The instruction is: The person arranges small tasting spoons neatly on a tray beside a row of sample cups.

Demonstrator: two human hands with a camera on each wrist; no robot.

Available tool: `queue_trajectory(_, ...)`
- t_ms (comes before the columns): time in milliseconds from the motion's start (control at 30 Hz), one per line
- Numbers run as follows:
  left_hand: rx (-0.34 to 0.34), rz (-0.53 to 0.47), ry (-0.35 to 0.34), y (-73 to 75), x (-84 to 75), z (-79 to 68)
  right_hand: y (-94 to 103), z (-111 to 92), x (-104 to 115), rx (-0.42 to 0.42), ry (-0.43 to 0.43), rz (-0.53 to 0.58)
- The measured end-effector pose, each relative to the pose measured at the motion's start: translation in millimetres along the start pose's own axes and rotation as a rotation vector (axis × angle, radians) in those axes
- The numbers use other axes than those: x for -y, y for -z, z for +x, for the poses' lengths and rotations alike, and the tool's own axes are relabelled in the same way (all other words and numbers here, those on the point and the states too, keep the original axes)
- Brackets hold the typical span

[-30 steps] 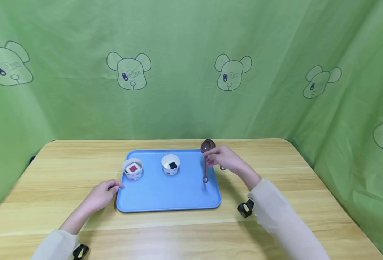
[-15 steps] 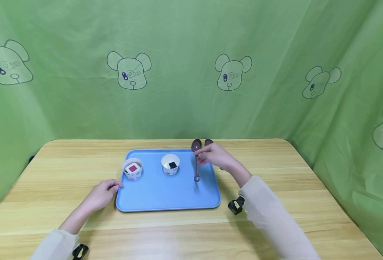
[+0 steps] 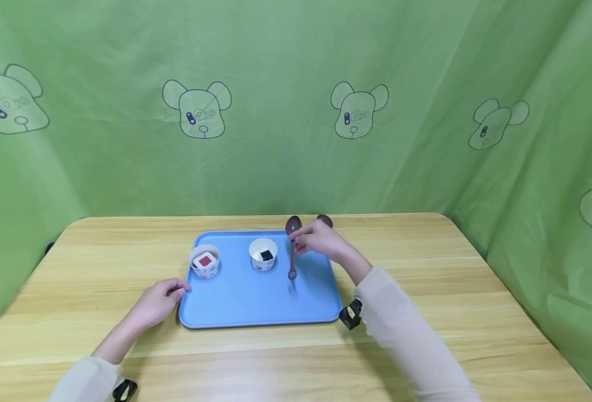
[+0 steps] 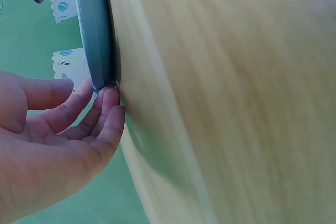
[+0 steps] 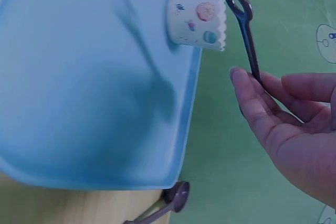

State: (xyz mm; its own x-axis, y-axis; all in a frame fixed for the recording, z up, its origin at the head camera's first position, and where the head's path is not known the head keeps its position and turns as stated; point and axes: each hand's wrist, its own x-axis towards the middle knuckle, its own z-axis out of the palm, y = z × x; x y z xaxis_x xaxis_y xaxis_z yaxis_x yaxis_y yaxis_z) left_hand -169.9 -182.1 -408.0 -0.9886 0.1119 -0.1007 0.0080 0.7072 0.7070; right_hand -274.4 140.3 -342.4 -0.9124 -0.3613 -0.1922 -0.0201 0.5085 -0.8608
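Note:
My right hand (image 3: 319, 239) pinches a dark brown spoon (image 3: 292, 259) near its bowl, above the right half of a blue tray (image 3: 245, 301). The spoon's bowl points to the back and its ringed handle end towards me. Beside the spoon on the left stands a white paper cup (image 3: 263, 263), holding something white and black. Another paper cup (image 3: 205, 271), with a white piece bearing a red square, stands at the tray's left edge. My left hand (image 4: 58, 129) touches the tray's left rim with its fingertips, thumb held apart.
A second brown spoon (image 5: 180, 196) lies on the wooden table (image 3: 426, 268) beyond the tray's back right corner, partly behind my right hand in the head view. A green curtain (image 3: 275, 167) hangs behind the table and along both sides.
My right hand has carried the spoon leftwards over the tray, away from the second spoon and closer to the middle cup. My left hand stays at the tray's rim.

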Motion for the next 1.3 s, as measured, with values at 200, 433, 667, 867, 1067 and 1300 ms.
queue_trajectory(200,-0.004,0.01,0.009,-2.1,-1.6,1.6,-0.3,2,-9,-0.008,-0.003,-0.011)
queue_trajectory(433,-0.009,0.033,0.004,-1.1,-2.8,2.1,-6.4,3,-7,-0.001,-0.013,-0.02)
queue_trajectory(667,-0.009,0.031,0.0,0.9,-4.4,1.5,-20.1,12,6,0.031,-0.018,-0.028)
queue_trajectory(867,-0.001,0.031,0.008,1.7,-3.8,1.8,-37.7,20,23,0.062,-0.01,0.004)
queue_trajectory(1067,-0.003,0.04,0.001,2.8,-2.8,2.4,-58.2,24,38,0.095,0.0,0.032)
queue_trajectory(1300,-0.002,0.045,-0.007,3.2,-2.4,2.0,-81.7,25,51,0.12,0.011,0.003)
